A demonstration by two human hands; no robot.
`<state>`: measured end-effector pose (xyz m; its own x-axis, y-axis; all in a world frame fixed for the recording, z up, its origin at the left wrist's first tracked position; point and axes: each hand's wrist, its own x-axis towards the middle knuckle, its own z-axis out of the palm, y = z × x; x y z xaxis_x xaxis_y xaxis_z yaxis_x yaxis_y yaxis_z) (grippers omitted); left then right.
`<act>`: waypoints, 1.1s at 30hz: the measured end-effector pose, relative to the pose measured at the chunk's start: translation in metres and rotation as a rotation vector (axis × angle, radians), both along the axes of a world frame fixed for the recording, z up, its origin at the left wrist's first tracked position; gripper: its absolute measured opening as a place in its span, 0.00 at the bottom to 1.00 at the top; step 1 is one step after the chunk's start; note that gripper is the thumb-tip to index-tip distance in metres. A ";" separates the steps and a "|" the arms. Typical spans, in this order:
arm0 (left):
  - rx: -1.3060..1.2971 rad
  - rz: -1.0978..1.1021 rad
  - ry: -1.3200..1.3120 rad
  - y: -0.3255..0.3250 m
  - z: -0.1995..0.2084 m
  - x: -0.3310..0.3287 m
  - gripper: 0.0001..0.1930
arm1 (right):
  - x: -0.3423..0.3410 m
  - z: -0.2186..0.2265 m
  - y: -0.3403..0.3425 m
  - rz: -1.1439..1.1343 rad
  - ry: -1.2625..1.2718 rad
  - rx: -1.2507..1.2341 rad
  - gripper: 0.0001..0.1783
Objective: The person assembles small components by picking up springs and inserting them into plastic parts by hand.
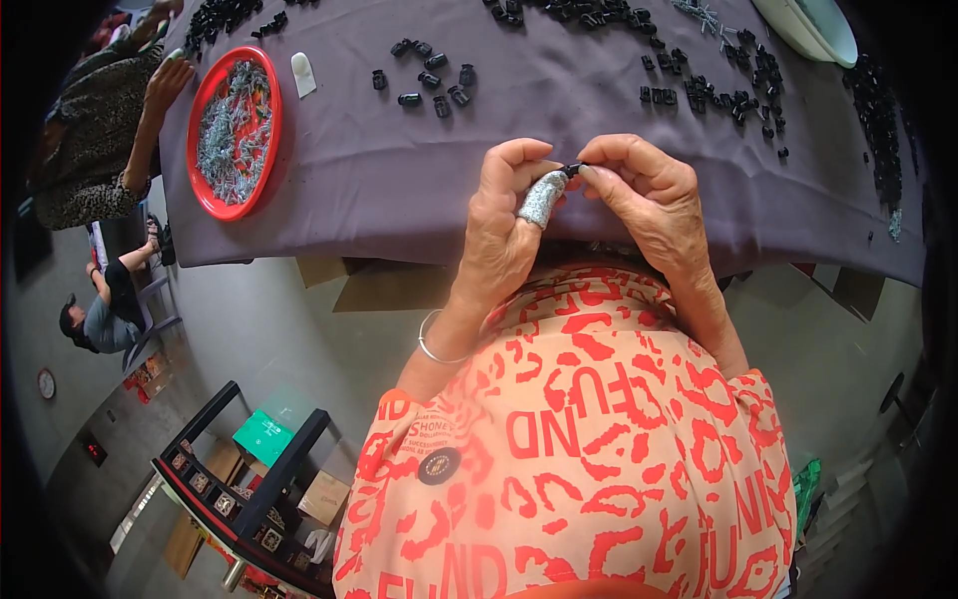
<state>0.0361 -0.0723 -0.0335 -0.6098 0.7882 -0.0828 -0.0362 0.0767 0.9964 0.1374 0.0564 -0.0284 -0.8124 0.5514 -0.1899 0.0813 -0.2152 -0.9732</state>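
My left hand (496, 222) and my right hand (667, 210) meet just above the near edge of the cloth-covered table (379, 190). Between their fingertips they pinch a small black plastic piece (572, 170), partly hidden by the fingers. A silvery wrap (542, 198) covers my left thumb. Beyond my left hand, several similar black pieces (432, 80) lie loosely scattered on the cloth. Farther right sits a denser spread of black pieces (738, 103).
At the left, a red oval tray (276, 125) holds many thin silvery metal pieces (232, 140). Beside it lies a white flat piece (303, 75). A pale bowl (843, 45) stands at the far right. Another person's hand (170, 82) reaches near the tray.
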 end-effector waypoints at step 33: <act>-0.187 0.216 0.881 0.010 -0.023 -0.003 0.10 | -0.010 -0.018 0.009 0.097 0.105 0.952 0.11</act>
